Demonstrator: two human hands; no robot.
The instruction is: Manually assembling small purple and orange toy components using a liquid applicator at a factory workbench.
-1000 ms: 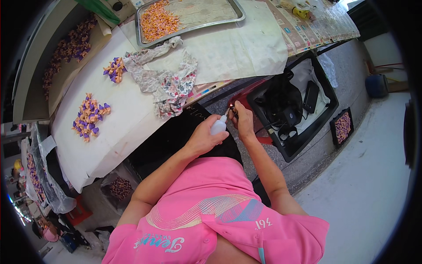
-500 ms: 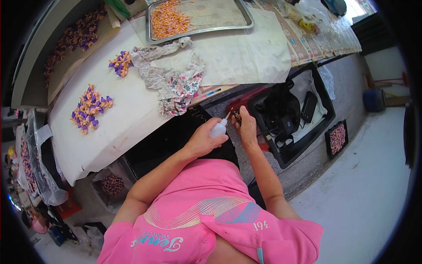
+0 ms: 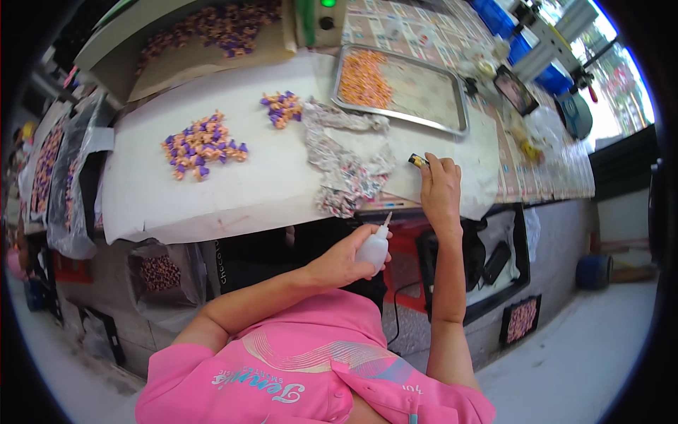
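My left hand (image 3: 352,258) is wrapped round a white squeeze bottle (image 3: 372,250) with a thin nozzle, held tilted upward just in front of the table edge. Between the fingers of my right hand (image 3: 441,189) is a small black and yellow cylinder (image 3: 418,161); its exact kind is not clear. That hand is over the paper-covered table (image 3: 275,201), to the right of a crumpled floral cloth (image 3: 346,159). On the left part of the table lie a larger pile of small peach and purple pieces (image 3: 201,145) and a smaller pile (image 3: 282,109).
A metal tray (image 3: 431,120) with small orange pieces (image 3: 365,79) stands behind the cloth. More peach and purple pieces fill an open-fronted box (image 3: 212,32) at the back left. Below the table edge, a black bin (image 3: 484,304) stands beside a red stool (image 3: 405,261).
My right hand has moved away from the bottle's nozzle, up and over the table with the cylinder. My left hand keeps the bottle, and the view has shifted, showing more of the table's far side.
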